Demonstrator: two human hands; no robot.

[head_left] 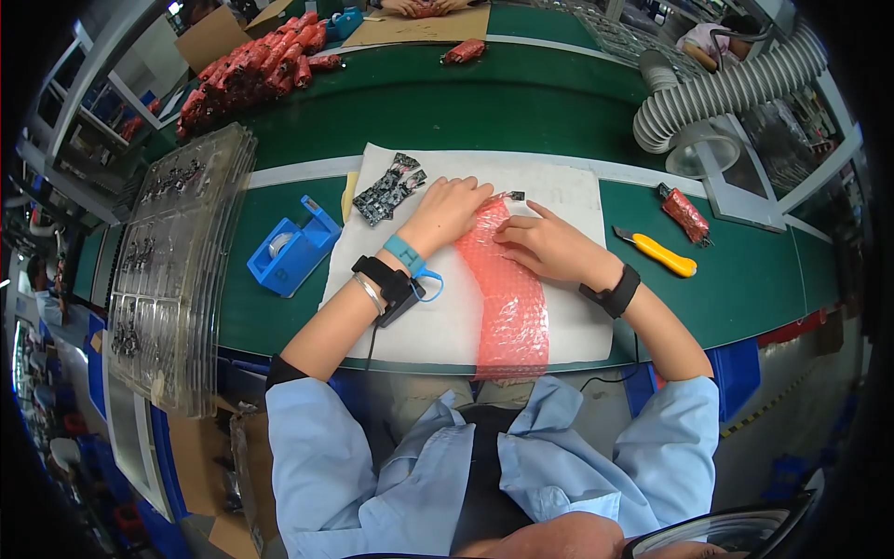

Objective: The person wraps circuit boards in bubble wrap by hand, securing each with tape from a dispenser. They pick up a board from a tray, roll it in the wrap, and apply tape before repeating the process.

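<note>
A long strip of pink bubble wrap [512, 307] runs from the middle of the white sheet [577, 326] over the table's near edge. My left hand [449, 216] is closed on its far left corner, fingertips curled over the wrap. My right hand [548, 244] lies on the wrap's right side, fingers bent slightly and thumb apart. A small dark part [517, 196] with thin wires pokes out past the far end; whatever lies under the wrap there is hidden. Bare circuit boards [386, 191] lie left of my left hand.
A blue tape dispenser [293, 247] stands at left, beside stacked clear trays [177, 270]. At right are a yellow utility knife [661, 254] and a red-wrapped piece [684, 214]. A grey hose [726, 93] hangs beyond. Red-wrapped pieces [265, 70] are heaped far left; another person's hands [424, 7] work opposite.
</note>
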